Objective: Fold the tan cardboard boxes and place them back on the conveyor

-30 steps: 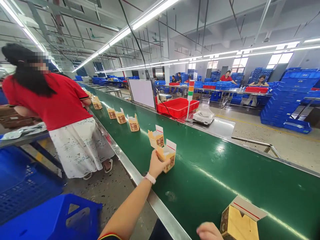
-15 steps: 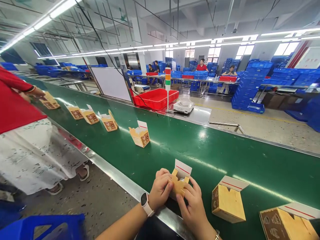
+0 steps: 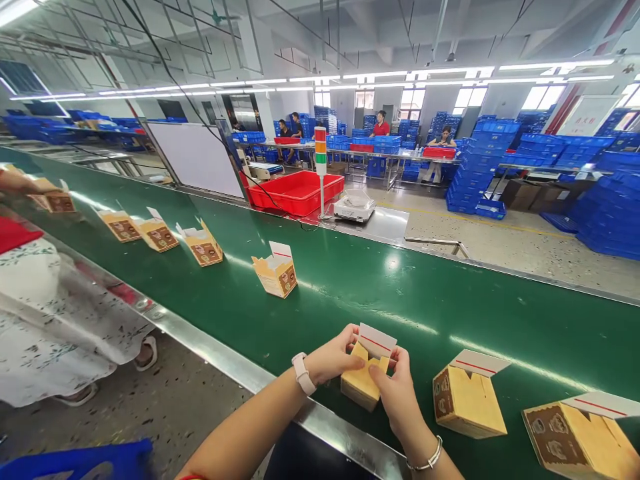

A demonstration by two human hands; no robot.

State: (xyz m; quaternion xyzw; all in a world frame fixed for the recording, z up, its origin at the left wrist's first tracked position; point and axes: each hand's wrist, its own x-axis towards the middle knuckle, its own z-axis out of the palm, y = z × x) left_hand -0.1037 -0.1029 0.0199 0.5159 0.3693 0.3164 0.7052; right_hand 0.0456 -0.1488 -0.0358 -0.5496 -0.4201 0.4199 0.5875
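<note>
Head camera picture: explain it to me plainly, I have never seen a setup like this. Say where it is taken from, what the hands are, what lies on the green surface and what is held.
The picture comes from a camera worn on a person's head, looking forward and down. The left hand and right hand are that person's own, bare, and together grip a small open yellow cardboard box with a white flap. It sits on a long green conveyor belt. More open yellow boxes stand along the belt on both sides. Beyond the belt are a red plastic tray and a small scale.

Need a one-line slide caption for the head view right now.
Both hands hold an open-flapped small carton on the green conveyor belt.
</note>
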